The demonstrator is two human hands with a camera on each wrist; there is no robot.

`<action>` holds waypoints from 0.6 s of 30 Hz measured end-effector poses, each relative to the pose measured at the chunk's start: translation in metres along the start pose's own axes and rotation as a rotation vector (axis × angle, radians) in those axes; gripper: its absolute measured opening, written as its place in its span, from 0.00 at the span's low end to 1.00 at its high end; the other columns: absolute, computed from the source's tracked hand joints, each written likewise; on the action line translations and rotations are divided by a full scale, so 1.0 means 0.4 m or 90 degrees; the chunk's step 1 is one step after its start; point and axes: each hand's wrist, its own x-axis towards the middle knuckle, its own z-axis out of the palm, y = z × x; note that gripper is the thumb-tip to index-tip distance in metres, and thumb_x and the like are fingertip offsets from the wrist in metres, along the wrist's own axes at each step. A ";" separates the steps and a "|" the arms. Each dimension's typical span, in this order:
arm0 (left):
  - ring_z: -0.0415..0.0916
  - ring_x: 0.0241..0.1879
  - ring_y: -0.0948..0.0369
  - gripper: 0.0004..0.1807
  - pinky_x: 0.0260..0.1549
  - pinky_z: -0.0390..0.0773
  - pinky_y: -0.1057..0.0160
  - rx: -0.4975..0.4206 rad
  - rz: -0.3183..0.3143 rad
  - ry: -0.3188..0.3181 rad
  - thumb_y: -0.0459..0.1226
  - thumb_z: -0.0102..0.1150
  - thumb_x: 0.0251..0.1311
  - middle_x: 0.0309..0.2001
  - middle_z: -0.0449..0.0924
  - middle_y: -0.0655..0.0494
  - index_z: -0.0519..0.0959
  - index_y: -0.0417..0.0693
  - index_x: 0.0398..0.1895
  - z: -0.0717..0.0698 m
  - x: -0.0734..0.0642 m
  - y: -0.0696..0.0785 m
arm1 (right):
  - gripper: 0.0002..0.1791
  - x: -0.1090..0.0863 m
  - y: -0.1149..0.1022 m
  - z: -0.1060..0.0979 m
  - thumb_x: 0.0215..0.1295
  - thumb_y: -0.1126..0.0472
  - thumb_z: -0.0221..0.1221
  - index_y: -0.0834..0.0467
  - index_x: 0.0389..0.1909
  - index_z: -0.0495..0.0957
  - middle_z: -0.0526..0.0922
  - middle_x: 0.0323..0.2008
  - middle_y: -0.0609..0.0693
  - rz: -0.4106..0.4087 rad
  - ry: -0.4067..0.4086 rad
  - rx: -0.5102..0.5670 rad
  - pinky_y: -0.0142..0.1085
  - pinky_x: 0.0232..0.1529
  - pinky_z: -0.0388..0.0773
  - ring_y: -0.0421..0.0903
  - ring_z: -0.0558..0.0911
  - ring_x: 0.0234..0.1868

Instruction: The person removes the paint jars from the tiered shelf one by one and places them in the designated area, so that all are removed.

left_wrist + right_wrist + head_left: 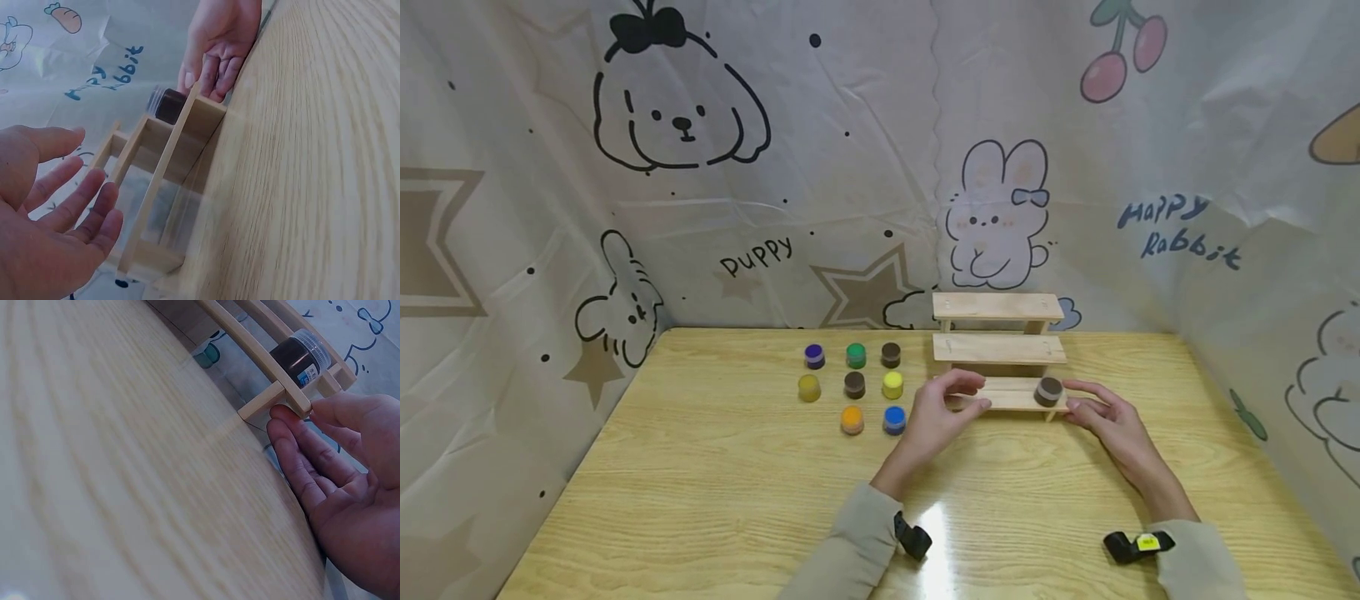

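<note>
A three-tier wooden display stand stands toward the back of the table. On the right end of its lowest step sits a small dark-filled paint pot with a clear lid; its label shows in the right wrist view. My right hand holds that step's end, thumb at its corner and fingers beneath it. At the stand's left side is my left hand, fingers spread and loosely bent, with nothing in it. From the head view it overlaps the left part of the lowest step.
Left of the stand, several paint pots stand in rows, among them a purple pot, a green pot, a yellow pot, an orange pot and a blue pot. A printed cloth hangs behind the table.
</note>
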 end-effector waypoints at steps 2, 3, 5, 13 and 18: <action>0.80 0.52 0.53 0.17 0.53 0.82 0.56 -0.002 -0.004 -0.002 0.34 0.70 0.64 0.51 0.84 0.48 0.82 0.37 0.54 0.010 0.004 -0.001 | 0.24 0.000 0.001 0.000 0.77 0.60 0.58 0.66 0.68 0.71 0.88 0.48 0.39 -0.004 -0.001 0.006 0.30 0.48 0.83 0.38 0.87 0.47; 0.80 0.53 0.53 0.17 0.53 0.82 0.57 -0.001 -0.005 -0.002 0.34 0.70 0.64 0.51 0.84 0.48 0.82 0.38 0.54 0.015 0.007 -0.001 | 0.24 0.000 0.002 0.000 0.77 0.61 0.58 0.66 0.68 0.71 0.88 0.47 0.40 -0.006 0.000 0.008 0.30 0.48 0.83 0.38 0.87 0.46; 0.81 0.53 0.52 0.17 0.53 0.81 0.58 -0.001 -0.006 -0.004 0.34 0.70 0.64 0.51 0.84 0.48 0.82 0.38 0.54 0.025 0.013 -0.003 | 0.23 0.001 0.002 0.001 0.77 0.61 0.58 0.66 0.67 0.72 0.88 0.47 0.40 -0.008 -0.001 0.012 0.30 0.48 0.83 0.38 0.87 0.46; 0.81 0.52 0.57 0.17 0.55 0.80 0.58 -0.007 -0.013 -0.009 0.35 0.71 0.63 0.51 0.84 0.49 0.83 0.39 0.53 0.064 0.041 0.002 | 0.24 -0.002 -0.002 0.002 0.76 0.61 0.59 0.67 0.68 0.71 0.87 0.47 0.40 -0.003 0.002 0.006 0.30 0.48 0.83 0.37 0.87 0.47; 0.81 0.53 0.56 0.18 0.55 0.79 0.62 -0.014 -0.013 -0.019 0.35 0.71 0.63 0.52 0.84 0.49 0.82 0.40 0.54 0.091 0.053 0.002 | 0.25 -0.002 -0.006 0.003 0.77 0.59 0.59 0.66 0.69 0.70 0.87 0.47 0.38 0.009 0.004 -0.005 0.29 0.48 0.83 0.37 0.87 0.47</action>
